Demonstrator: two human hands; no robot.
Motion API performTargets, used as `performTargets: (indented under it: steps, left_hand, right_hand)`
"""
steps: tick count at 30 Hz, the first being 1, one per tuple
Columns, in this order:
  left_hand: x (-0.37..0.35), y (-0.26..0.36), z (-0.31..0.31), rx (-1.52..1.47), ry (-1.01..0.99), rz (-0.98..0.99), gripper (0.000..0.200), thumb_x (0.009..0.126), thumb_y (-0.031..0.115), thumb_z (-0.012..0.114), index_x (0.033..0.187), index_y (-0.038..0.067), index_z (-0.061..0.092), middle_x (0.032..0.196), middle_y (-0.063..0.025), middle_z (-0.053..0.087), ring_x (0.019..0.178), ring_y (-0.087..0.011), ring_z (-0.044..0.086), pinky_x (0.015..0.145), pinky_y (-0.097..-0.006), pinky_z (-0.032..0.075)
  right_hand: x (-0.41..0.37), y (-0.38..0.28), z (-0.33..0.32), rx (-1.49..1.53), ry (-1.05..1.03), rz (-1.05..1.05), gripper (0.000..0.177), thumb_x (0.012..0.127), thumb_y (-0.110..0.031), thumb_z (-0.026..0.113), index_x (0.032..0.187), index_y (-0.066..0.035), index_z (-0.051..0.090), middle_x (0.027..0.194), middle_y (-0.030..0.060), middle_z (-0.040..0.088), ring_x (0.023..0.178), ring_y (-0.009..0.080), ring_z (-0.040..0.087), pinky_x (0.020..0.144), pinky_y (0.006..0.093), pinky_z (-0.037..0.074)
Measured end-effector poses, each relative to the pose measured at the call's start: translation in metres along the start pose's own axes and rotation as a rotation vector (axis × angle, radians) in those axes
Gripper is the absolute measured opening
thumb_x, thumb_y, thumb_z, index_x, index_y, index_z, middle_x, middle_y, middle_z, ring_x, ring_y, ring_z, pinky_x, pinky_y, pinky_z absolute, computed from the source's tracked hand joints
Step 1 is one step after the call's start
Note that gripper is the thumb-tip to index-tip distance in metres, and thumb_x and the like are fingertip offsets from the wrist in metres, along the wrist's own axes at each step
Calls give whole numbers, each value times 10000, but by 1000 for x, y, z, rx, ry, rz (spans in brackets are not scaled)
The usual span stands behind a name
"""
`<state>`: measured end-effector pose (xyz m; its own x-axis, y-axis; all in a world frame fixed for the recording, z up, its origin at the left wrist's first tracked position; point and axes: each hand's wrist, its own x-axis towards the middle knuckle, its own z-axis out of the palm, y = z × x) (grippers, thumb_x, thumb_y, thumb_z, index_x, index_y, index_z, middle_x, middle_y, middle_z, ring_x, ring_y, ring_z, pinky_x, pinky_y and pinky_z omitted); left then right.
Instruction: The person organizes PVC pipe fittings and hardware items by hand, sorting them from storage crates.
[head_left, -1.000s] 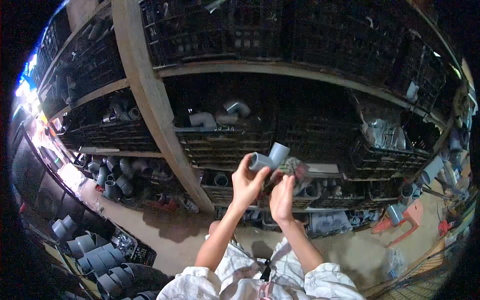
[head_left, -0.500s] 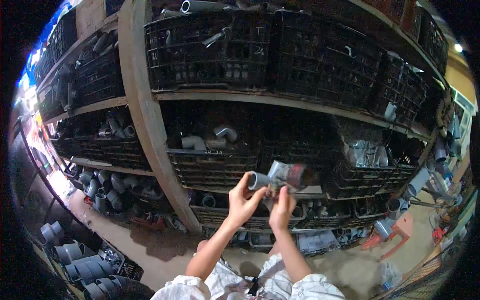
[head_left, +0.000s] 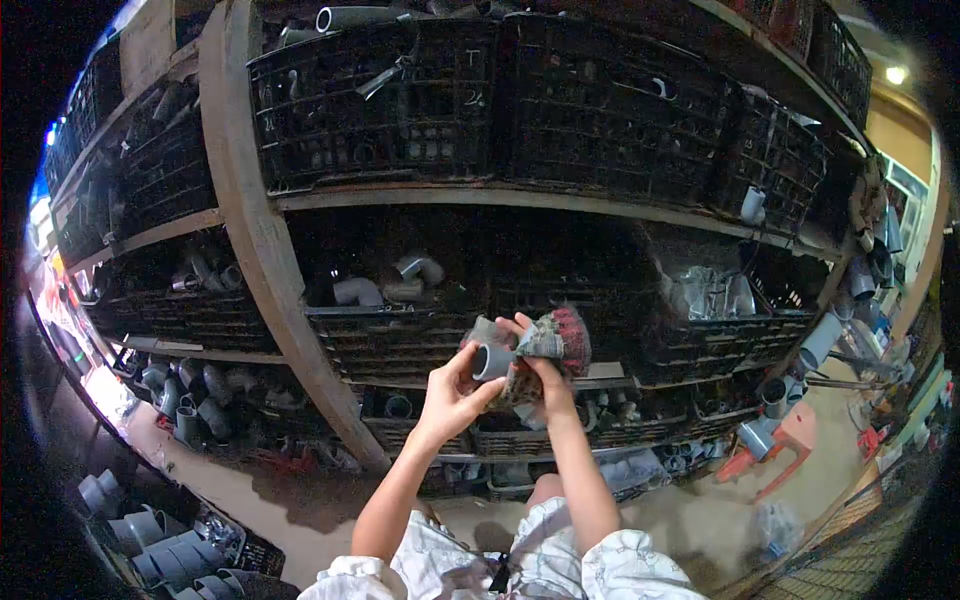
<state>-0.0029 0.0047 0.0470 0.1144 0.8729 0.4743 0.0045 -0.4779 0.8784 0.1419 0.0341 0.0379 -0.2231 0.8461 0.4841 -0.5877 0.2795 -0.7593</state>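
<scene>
My left hand [head_left: 452, 398] is closed round the side of a grey plastic pipe fitting [head_left: 491, 362], with the fitting's round mouth turned toward me. A bunched red, grey and green patterned cloth [head_left: 568, 338] is in my right hand [head_left: 546, 372]. The cloth lies against the far and right side of the fitting and covers much of it, so its full shape is hidden. Both hands are held together at chest height, in front of the lower shelves.
Black plastic crates [head_left: 380, 110] of fittings fill the wooden shelves, and a wooden post [head_left: 262, 230] stands at left. Grey elbows [head_left: 418, 270] lie on the middle shelf. More fittings [head_left: 170, 550] are stacked lower left. A red plastic stool [head_left: 795, 440] stands on the floor at right.
The cloth has shifted and now bunches over more of the fitting, hiding a grey part that showed before. Shelves and hands appear slightly further left in view.
</scene>
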Motion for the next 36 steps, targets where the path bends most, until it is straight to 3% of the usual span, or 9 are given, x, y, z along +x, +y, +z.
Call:
performTargets:
  steps: [11, 18, 20, 23, 25, 27, 31, 34, 36]
  left_hand:
    - [17, -8, -36, -192, -208, -272, 506, 704, 171, 661, 1117, -55, 477, 990, -99, 568, 824, -125, 540, 729, -258, 439]
    - [7, -25, -39, -228, -18, -119, 467, 659, 31, 680, 1088, 19, 494, 950, -38, 563, 829, -103, 535, 711, -247, 443]
    - [6, -31, -44, -245, 0, -124, 475, 674, 67, 678, 1108, 36, 488, 937, -28, 558, 794, -92, 526, 671, -239, 442]
    - [-2, -28, -48, -330, 82, -233, 485, 683, 102, 680, 1121, 38, 481, 930, -24, 553, 797, -90, 525, 668, -236, 443]
    - [-4, -37, -51, -262, 32, -190, 491, 690, 101, 678, 1132, 38, 472, 934, -22, 553, 817, -89, 525, 683, -237, 444]
    - [-5, -39, -45, -133, -85, -121, 495, 694, 71, 670, 1140, 26, 461, 954, -27, 555, 838, -90, 525, 710, -241, 444]
    - [-4, -8, -31, -77, -134, -102, 507, 743, 51, 620, 1188, 19, 378, 941, -46, 551, 860, -103, 527, 741, -234, 433]
    - [-4, -3, -36, -88, -178, 8, 490, 756, 54, 606, 1184, 18, 371, 975, -46, 518, 856, -93, 505, 738, -234, 434]
    - [-2, -4, -44, -82, -304, -5, 520, 748, 62, 619, 1200, 20, 365, 993, -42, 511, 890, -97, 490, 760, -251, 431]
  right_hand:
    - [18, 36, -8, 521, -44, 43, 595, 821, -530, 358, 1123, -24, 445, 1049, 183, 532, 991, 297, 507, 866, 409, 404]
    - [5, 42, -24, 245, 233, 453, 592, 792, -538, 426, 1154, -70, 418, 969, 147, 553, 777, 249, 584, 629, 334, 512]
    - [0, 30, -42, 81, -48, 653, 500, 790, -394, 533, 1170, -93, 409, 947, 96, 552, 601, 180, 560, 407, 243, 424]
    - [10, 7, -27, -456, 270, 388, 198, 762, -242, 612, 833, -58, 592, 717, -3, 566, 592, 88, 511, 515, 235, 397]
    - [11, -5, -6, -545, 437, -62, 217, 775, -256, 600, 812, -42, 590, 734, -12, 576, 664, 69, 512, 629, 250, 406]
    - [12, -7, -5, -596, 365, 163, 298, 796, -279, 567, 921, -9, 564, 887, 19, 578, 780, 120, 529, 714, 276, 414]
    - [16, 4, 10, -970, -44, 80, 491, 784, -473, 511, 1043, -56, 542, 1021, 95, 565, 931, 196, 519, 848, 307, 364]
    - [14, -23, 17, -996, -37, 584, 545, 812, -507, 418, 1086, -49, 528, 1119, 116, 522, 1053, 209, 465, 899, 302, 322]
    - [17, -13, -2, -907, -203, 571, 569, 829, -505, 369, 1157, -52, 473, 1201, 117, 454, 1129, 200, 394, 941, 299, 279]
